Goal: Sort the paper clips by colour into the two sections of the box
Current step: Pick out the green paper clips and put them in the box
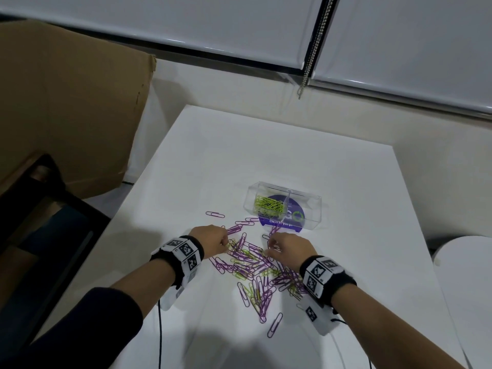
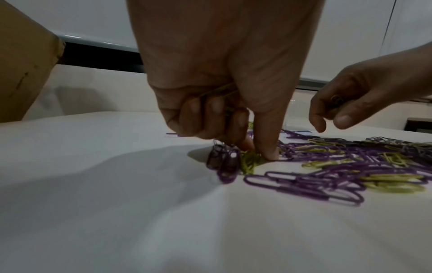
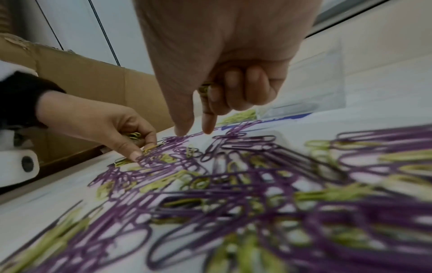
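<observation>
Purple and yellow-green paper clips lie mixed in a pile [image 1: 255,265] on the white table [image 1: 292,155]. Behind it stands the clear two-section box [image 1: 314,209]; its left section holds yellow-green clips [image 1: 267,203], and its right section shows none. At the pile's left edge, my left hand [image 1: 226,245] holds yellow-green clips [image 2: 217,92] in its curled fingers while thumb and forefinger press on another [image 2: 249,160]. My right hand [image 1: 270,247] is at the pile's far side. It keeps yellow-green clips [image 3: 204,90] under curled fingers, with thumb and forefinger pointing down at purple clips [image 3: 187,138].
A big cardboard box [image 1: 66,102] stands left of the table, with dark furniture [image 1: 40,209] below it. A white round object [image 1: 466,275] sits at the right. A purple round sticker [image 1: 282,222] lies under the clear box. A black cable [image 1: 159,328] hangs near the front edge.
</observation>
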